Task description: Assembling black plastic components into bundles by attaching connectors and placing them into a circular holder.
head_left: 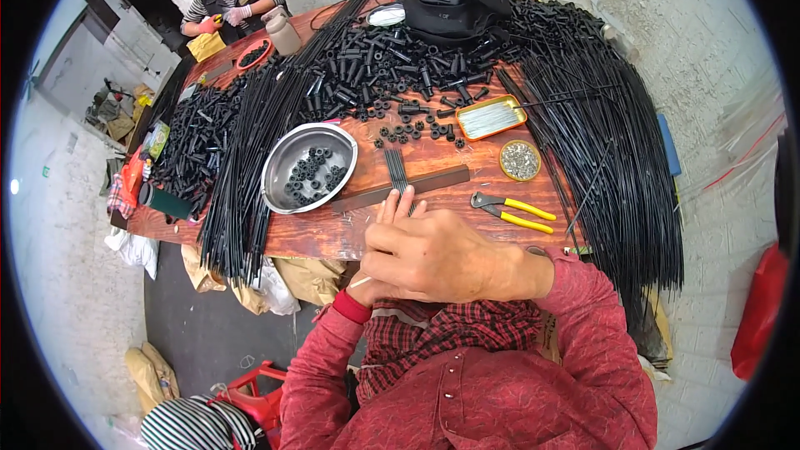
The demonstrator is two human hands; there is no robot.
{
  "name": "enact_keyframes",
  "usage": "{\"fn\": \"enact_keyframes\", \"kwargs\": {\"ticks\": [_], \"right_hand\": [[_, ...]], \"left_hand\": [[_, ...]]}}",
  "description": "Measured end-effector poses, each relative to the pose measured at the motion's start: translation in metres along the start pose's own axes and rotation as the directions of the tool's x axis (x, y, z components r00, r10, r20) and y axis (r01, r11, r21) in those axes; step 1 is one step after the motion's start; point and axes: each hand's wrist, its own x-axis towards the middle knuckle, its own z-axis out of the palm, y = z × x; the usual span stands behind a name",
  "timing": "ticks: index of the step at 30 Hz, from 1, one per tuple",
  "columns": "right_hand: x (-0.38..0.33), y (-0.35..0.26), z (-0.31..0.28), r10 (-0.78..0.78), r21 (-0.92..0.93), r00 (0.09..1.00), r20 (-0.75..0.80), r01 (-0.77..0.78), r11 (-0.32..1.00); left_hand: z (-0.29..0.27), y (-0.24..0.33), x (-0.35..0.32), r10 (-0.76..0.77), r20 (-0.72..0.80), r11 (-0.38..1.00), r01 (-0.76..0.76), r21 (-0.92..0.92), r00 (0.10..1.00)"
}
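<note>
My hands are meeting at the worktop's near edge.

My right hand (437, 254) is lying over my left hand (367, 287), fingers loosely curled; I cannot tell what the left is gripping. Just beyond my fingertips, thin black rods (397, 170) are crossing a flat dark bar (400, 189) on the reddish wooden worktop (333, 233), beside a steel bowl (309, 167) of black rings and yellow-handled pliers (512, 211). Whitewashed walls are surrounding us.

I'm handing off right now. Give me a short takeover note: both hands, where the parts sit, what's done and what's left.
Right hand lies over the left hand at the table edge; their grip is hidden.
A few thin black rods lie across a dark flat bar just ahead.
Metal bowl holds black plastic rings; yellow-handled pliers lie to the right.
Big bundles of black rods and loose black fittings remain.
</note>
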Motion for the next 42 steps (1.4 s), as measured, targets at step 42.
{"fn": "enact_keyframes", "kwargs": {"ticks": [42], "right_hand": [[-0.042, 0.176, 0.130, 0.902, 0.385, 0.392, 0.180, -0.872, 0.303]], "left_hand": [[0.001, -0.003, 0.009, -0.055, 0.129, 0.958, 0.088, -0.274, 0.990]]}}
